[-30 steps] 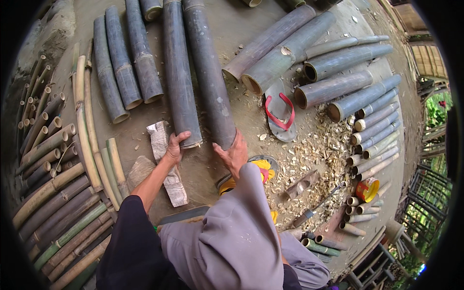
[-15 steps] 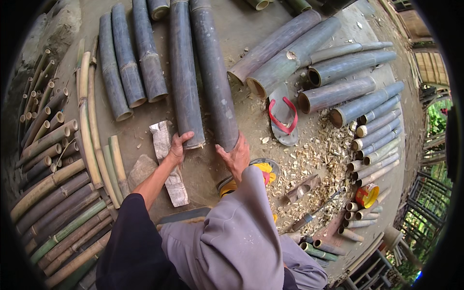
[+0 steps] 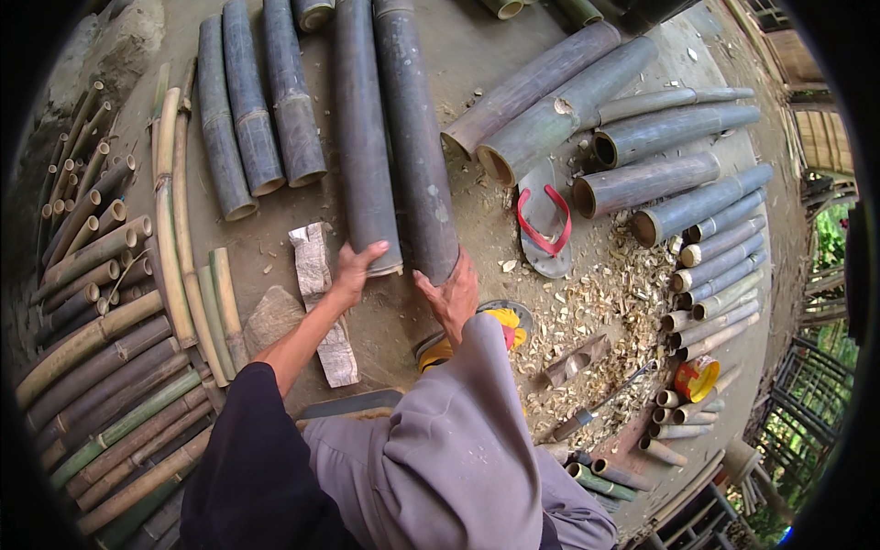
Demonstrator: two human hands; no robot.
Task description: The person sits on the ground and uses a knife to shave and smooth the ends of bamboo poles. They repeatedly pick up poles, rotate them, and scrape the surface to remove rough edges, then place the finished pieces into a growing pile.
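Observation:
Two thick, dark grey bamboo poles lie lengthwise in front of me, pointing away. My left hand (image 3: 353,275) is closed at the near end of the left bamboo pole (image 3: 365,137), its thumb on the pole's upper side; the rest of that grip is hidden. Around the near end of the right bamboo pole (image 3: 414,147) my right hand (image 3: 451,293) is wrapped, its thumb at the left edge. A narrow gap separates the two poles. Beside my left wrist lies a pale, rough flat piece (image 3: 323,307), like split wood.
Shorter bamboo lengths (image 3: 298,119) lie farther left, and more bamboo pieces (image 3: 646,183) line the right side. A grey sandal with red straps (image 3: 544,225), wood chips (image 3: 605,298), a long-handled blade (image 3: 587,417) and a red-yellow container (image 3: 698,378) are at right. Stacked poles (image 3: 110,367) fill the left.
My left hand and the left bamboo pole have shifted slightly right, narrowing the gap between the poles. My right hand keeps its hold. The whole view has shifted a little.

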